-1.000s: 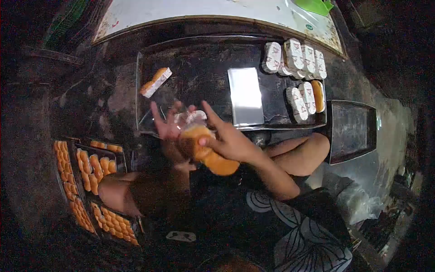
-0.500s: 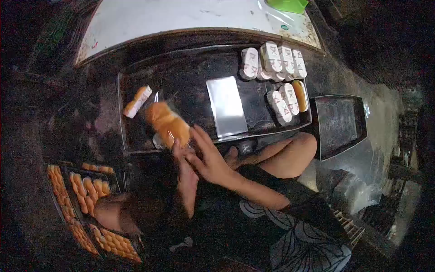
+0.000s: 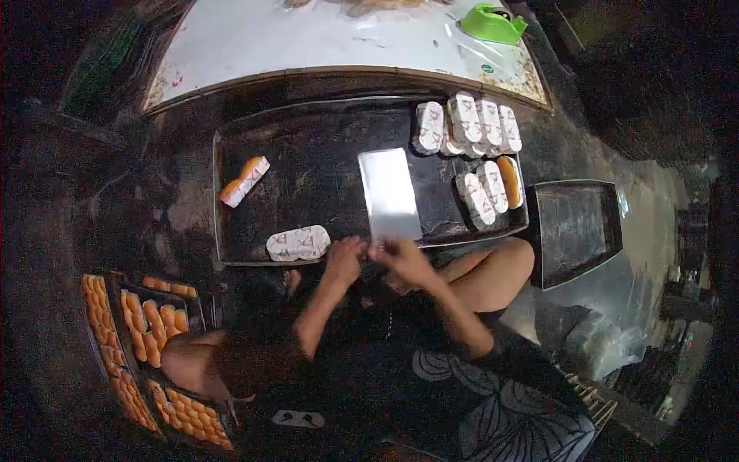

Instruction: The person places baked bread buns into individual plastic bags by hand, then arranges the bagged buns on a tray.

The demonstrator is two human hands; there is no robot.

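Note:
My left hand (image 3: 344, 259) is at the front edge of a black tray (image 3: 308, 142), fingers curled together. Beside its fingertips lies a bread pack (image 3: 299, 244), its white printed side up. My right hand (image 3: 402, 260) is just to the right, its fingers pinched at the lower end of a stack of shiny clear sheets or bags (image 3: 389, 192). Blur hides whatever is between the fingers of either hand. Farther left in the tray, a golden bread roll with a printed white strip (image 3: 245, 182) rests on its side.
Several printed bread packs (image 3: 466, 119) are piled at the tray's right end. Trays of golden rolls (image 3: 188, 408) stand at lower left. A second black tray (image 3: 577, 231) is at right. Beyond is a white board (image 3: 308, 46) with a green tape dispenser (image 3: 493, 25).
Both hands have let go of the roll in clear plastic and moved right, to the sheet stack. A pack now lies printed side up at the tray's front edge. The view has shifted slightly.

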